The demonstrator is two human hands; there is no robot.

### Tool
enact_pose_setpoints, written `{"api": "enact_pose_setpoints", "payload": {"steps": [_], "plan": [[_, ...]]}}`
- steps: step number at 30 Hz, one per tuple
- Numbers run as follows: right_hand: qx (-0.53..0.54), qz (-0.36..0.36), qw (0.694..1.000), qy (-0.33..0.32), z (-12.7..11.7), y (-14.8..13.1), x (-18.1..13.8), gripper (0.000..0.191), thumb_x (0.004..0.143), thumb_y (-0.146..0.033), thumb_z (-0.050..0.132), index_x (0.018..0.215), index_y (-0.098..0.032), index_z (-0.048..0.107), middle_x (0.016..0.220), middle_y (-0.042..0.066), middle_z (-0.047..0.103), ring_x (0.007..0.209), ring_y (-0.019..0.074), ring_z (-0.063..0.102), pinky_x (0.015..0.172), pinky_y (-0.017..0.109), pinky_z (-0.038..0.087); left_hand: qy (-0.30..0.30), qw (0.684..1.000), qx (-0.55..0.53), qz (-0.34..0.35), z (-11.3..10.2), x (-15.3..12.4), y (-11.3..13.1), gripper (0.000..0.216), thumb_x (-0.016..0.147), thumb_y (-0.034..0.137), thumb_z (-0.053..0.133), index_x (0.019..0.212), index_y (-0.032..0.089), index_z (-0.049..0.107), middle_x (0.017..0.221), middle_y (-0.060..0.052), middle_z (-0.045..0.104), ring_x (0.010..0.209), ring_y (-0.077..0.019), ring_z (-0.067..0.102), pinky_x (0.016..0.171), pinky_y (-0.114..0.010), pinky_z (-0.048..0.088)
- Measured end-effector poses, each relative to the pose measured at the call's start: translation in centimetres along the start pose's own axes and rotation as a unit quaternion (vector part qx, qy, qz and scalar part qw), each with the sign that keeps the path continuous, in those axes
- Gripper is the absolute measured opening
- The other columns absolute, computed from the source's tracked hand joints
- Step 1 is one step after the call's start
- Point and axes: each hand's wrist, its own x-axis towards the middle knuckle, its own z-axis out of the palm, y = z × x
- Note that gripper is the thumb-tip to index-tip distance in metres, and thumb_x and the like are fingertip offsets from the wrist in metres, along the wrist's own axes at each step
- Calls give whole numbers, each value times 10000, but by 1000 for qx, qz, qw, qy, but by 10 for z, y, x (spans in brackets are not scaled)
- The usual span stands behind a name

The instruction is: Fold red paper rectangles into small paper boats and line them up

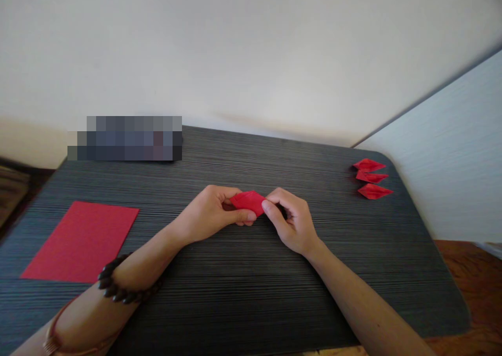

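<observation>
Squeezing unevenly could crumple the folded red paper [249,202] or skew its right tip, thin as it looks. It is over the middle of the table [243,293]; the left hand [208,214] grips its left side and the right hand [292,219] pinches that tip (both forearms [353,301] slant in from the near side).

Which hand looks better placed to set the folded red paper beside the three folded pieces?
Probably the right hand: it pinches the folded red paper and is nearer the three folded pieces. The left hand also holds it, but from the farther side.
</observation>
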Motion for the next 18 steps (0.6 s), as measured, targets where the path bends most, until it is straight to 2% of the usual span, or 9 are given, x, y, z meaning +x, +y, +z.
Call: {"api": "enact_pose_setpoints", "payload": {"steps": [6, 11, 18], "plan": [[12, 0, 1000, -1, 0, 1, -1, 191, 892, -239, 485, 712, -203, 539, 663, -6, 529, 603, 121, 483, 587, 282, 385, 9, 1000, 10, -14, 2, -1, 4, 228, 749, 368, 696, 794, 146, 673, 723, -21, 699, 672, -145, 637, 594, -223, 484], [21, -3, 1000, -14, -1, 2, -1, 191, 888, -232, 479, 706, -203, 528, 657, -8, 518, 602, 122, 477, 588, 281, 381, 27, 999, -10, 27, 3, 0, 7, 275, 866, 390, 553, 886, 137, 659, 780, -30, 688, 705, -134, 622, 666, -238, 498], [15, -14, 999, -34, -2, 1, 0, 177, 879, -215, 483, 707, -199, 523, 657, -12, 507, 603, 118, 469, 592, 275, 372, 65, 996, 28, 55, 4, 1, 5, 250, 866, 366, 566, 847, 145, 682, 800, -22, 690, 751, -141, 618, 705, -237, 489]]}}
